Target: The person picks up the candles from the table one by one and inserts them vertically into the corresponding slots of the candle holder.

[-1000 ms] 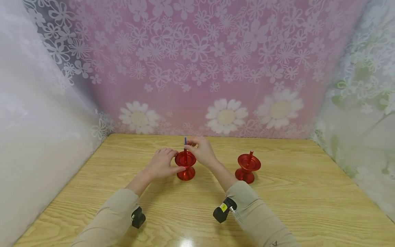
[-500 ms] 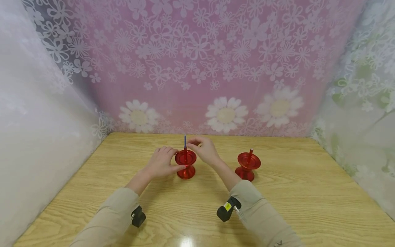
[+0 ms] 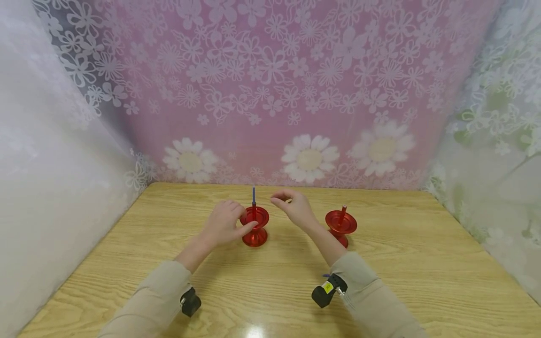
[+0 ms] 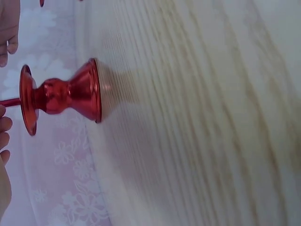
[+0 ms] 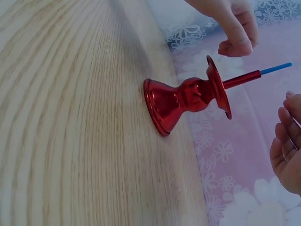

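Observation:
A red metal candlestick (image 3: 255, 238) stands upright on the table, with a wide dish and a red tube rising from its middle. Out of the tube's top sticks a thin blue rod (image 5: 276, 68). Just left of the dish is my left hand (image 3: 225, 223), thumb and fingers spread loosely and apart from the candlestick in the right wrist view. To the right of the rod hovers my right hand (image 3: 296, 209), its fingers bent loosely toward the thumb with nothing between them. The left wrist view shows the candlestick's flared base (image 4: 87, 89) flat on the wood.
A second, matching red candlestick (image 3: 341, 222) stands farther right, its tube holding no rod; my right forearm passes close in front of it. A small blue piece (image 3: 326, 275) lies on the table (image 3: 262, 286) beside the right wrist camera. Flowered cloth (image 3: 270, 117) hangs behind.
My right hand has let go of the blue rod and moved away to the right. My left hand has drawn slightly off the dish. The rod stays upright in the tube.

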A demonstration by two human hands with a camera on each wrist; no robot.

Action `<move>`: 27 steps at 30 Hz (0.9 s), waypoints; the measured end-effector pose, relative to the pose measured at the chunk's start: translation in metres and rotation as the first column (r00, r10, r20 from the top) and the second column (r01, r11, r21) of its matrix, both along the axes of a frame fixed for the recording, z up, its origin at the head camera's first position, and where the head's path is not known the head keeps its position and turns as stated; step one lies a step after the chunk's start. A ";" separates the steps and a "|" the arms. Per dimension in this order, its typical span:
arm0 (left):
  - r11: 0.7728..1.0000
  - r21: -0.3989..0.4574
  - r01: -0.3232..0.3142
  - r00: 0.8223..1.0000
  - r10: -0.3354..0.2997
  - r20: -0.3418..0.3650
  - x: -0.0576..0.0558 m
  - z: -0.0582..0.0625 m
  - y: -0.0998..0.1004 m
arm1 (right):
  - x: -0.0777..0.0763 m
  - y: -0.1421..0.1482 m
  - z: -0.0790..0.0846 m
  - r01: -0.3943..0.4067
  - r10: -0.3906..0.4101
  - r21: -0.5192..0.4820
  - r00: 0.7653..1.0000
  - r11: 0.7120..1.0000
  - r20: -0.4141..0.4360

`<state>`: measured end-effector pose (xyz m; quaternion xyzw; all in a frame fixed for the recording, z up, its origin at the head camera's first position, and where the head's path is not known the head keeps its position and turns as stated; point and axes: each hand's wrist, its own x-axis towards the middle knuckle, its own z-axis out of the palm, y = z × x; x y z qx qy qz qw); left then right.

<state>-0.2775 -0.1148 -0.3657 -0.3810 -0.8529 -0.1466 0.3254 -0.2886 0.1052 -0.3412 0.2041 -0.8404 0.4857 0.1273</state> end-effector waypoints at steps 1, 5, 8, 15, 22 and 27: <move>0.999 0.004 0.033 0.999 -0.033 -0.041 0.000 0.001 0.003 | 0.001 0.003 0.000 -0.001 0.001 -0.001 1.000 1.000 0.000; 0.990 -0.001 0.138 0.979 -0.137 -0.152 0.003 0.002 0.017 | 0.007 0.015 0.002 -0.019 0.019 -0.010 1.000 1.000 -0.002; 0.985 -0.022 0.170 0.974 -0.172 -0.148 0.007 0.003 0.030 | 0.011 0.025 0.003 -0.036 0.036 0.001 0.999 0.999 -0.006; 0.979 -0.077 0.189 0.982 -0.187 0.032 0.015 0.003 0.054 | 0.026 0.050 0.006 -0.070 0.070 0.042 0.998 0.997 0.001; 0.981 -0.098 0.166 0.976 -0.149 0.160 0.013 -0.001 0.074 | 0.038 0.078 0.004 -0.074 0.075 0.081 0.997 0.994 -0.007; 0.985 -0.104 0.140 0.966 -0.112 0.235 0.011 0.002 0.090 | 0.045 0.100 -0.002 -0.052 0.051 0.120 0.999 0.991 0.012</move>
